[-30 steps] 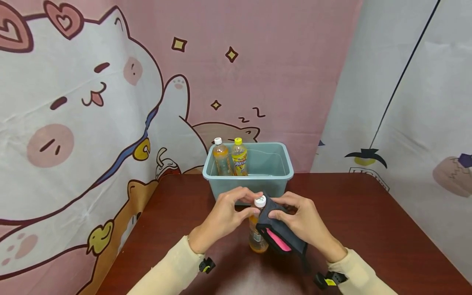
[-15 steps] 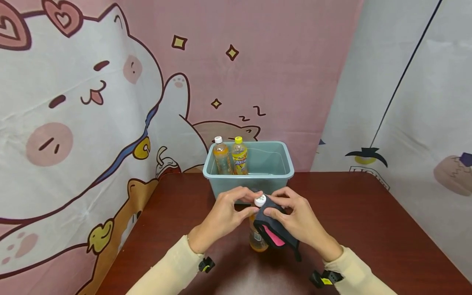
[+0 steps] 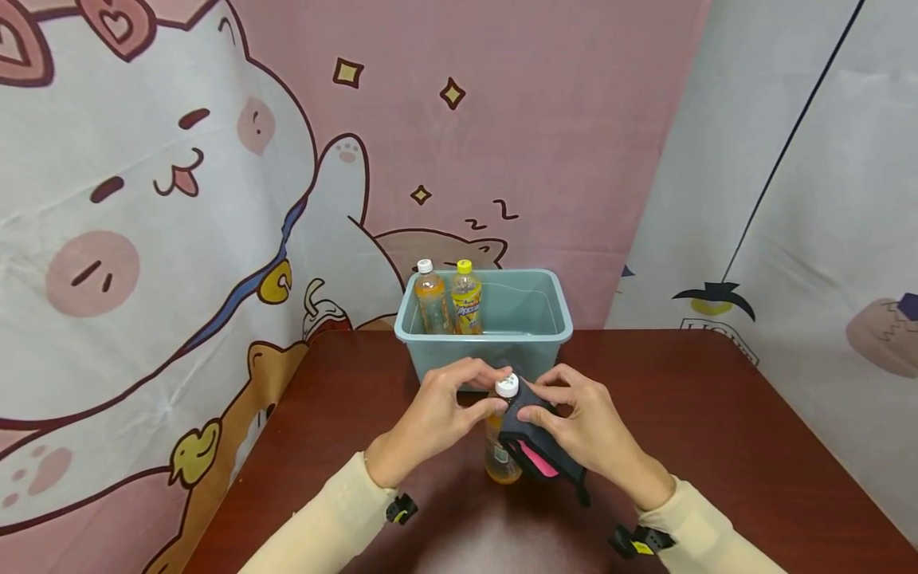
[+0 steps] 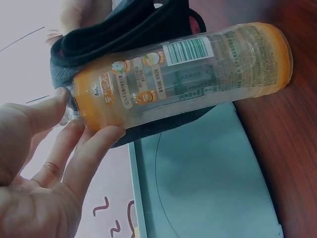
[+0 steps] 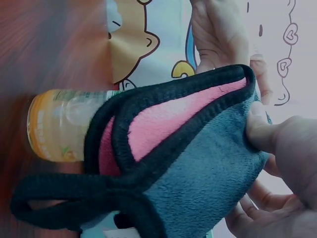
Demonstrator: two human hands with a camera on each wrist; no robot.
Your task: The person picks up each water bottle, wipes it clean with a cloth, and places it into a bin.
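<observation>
A plastic bottle (image 3: 500,458) with a white cap (image 3: 507,387) and orange bands stands on the table in front of the bin. My left hand (image 3: 437,410) pinches it at the neck, just under the cap; the left wrist view shows the fingers at the top of the bottle (image 4: 183,69). With thumb and fingers my right hand (image 3: 591,418) holds a folded cloth (image 3: 552,442), dark grey outside and pink inside, against the bottle's upper right side. In the right wrist view the cloth (image 5: 208,173) has black edging and a loop, and hides much of the bottle.
Behind the hands stands a light blue plastic bin (image 3: 488,363). Two bottles are in its left part: a white-capped bottle (image 3: 432,303) and a yellow-capped bottle (image 3: 468,307). The dark red-brown table (image 3: 717,446) reaches a printed cloth backdrop (image 3: 559,119).
My right hand and the cloth shifted slightly left, then slightly back right, beside the bottle's neck. The left hand keeps its hold. The head view has tilted down a little.
</observation>
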